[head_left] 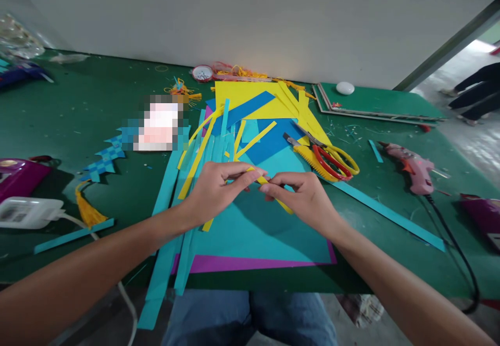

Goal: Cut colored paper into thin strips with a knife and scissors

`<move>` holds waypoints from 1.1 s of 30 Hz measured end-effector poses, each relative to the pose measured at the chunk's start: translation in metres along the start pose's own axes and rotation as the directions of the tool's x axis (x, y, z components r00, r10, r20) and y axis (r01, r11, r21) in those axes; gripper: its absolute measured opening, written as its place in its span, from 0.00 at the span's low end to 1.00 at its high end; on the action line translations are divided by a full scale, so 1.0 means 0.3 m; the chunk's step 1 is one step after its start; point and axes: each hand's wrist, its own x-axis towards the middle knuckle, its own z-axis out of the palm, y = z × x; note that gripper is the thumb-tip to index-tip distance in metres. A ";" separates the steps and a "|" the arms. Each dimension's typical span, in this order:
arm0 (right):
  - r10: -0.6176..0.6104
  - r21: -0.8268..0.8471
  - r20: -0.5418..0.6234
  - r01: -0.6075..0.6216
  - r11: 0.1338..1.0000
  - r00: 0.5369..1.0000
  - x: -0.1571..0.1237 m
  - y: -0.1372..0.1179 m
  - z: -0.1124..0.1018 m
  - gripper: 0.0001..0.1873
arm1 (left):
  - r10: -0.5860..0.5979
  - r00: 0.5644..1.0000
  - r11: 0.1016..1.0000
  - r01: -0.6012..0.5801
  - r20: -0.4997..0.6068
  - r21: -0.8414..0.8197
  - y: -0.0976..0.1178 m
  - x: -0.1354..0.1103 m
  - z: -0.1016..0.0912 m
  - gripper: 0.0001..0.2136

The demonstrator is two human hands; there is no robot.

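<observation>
Between both hands is a narrow yellow paper strip [284, 207], held above a turquoise sheet [253, 236]. My left hand [224, 182] pinches its upper end between thumb and fingers. My right hand [299, 189] grips it lower down, and the free end sticks out beneath that hand. Long turquoise strips [166, 200] and other yellow strips [197, 163] lie just left of my left hand. Beyond my right hand rest scissors with red and yellow handles [332, 162] and a yellow utility knife [316, 161]. Fingers partly hide the held strip.
A pink glue gun [416, 171] with a black cord lies at the right. At the left are a woven blue paper piece [105, 157] with a tassel [89, 208] and a white adapter [31, 212]. Yellow sheets [250, 93] and a green board [383, 101] sit farther back.
</observation>
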 end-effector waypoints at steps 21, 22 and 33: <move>0.102 0.120 0.108 -0.115 0.986 0.989 0.015 0.032 -0.037 0.15 | -0.063 0.959 0.974 -0.002 -0.275 -0.229 -0.026 0.054 -0.042 0.08; 0.102 0.149 0.115 -0.119 0.982 0.988 0.017 0.032 -0.039 0.16 | -0.055 0.956 0.971 -0.016 -0.289 -0.237 -0.030 0.056 -0.044 0.08; 0.155 0.341 0.094 -0.178 0.923 0.984 0.027 0.039 -0.045 0.13 | -0.025 0.922 0.967 -0.075 -0.386 -0.244 -0.043 0.062 -0.039 0.08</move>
